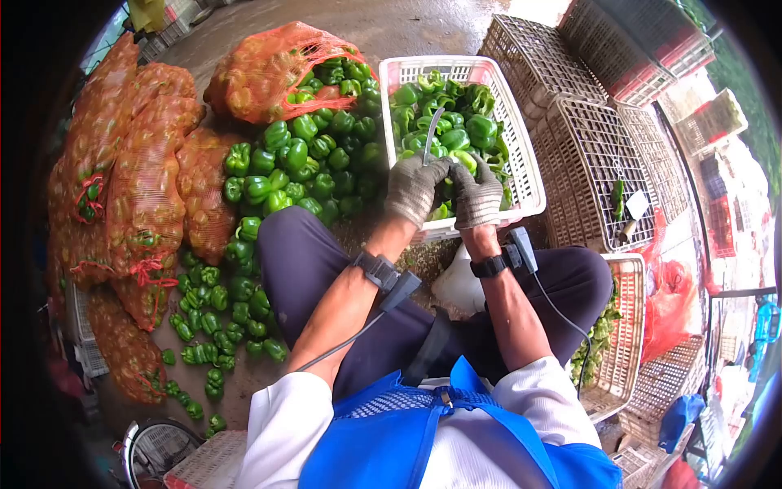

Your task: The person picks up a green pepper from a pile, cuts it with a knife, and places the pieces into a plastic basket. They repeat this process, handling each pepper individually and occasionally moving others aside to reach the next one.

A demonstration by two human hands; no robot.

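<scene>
Both my hands wear grey knit gloves and meet over the near edge of a white plastic crate (527,186) holding green bell peppers (468,122). My left hand (414,187) grips a small knife (432,130), its curved blade pointing up. My right hand (477,198) is closed around a green pepper (465,160), held right next to the left hand. Each wrist carries a black strap with a cabled device.
A pile of loose green peppers (314,159) spills from an open orange mesh sack (269,69) on the left. More filled sacks (134,187) lie further left. Empty upturned crates (599,151) stand at right, a part-filled crate (623,326) beside my right knee.
</scene>
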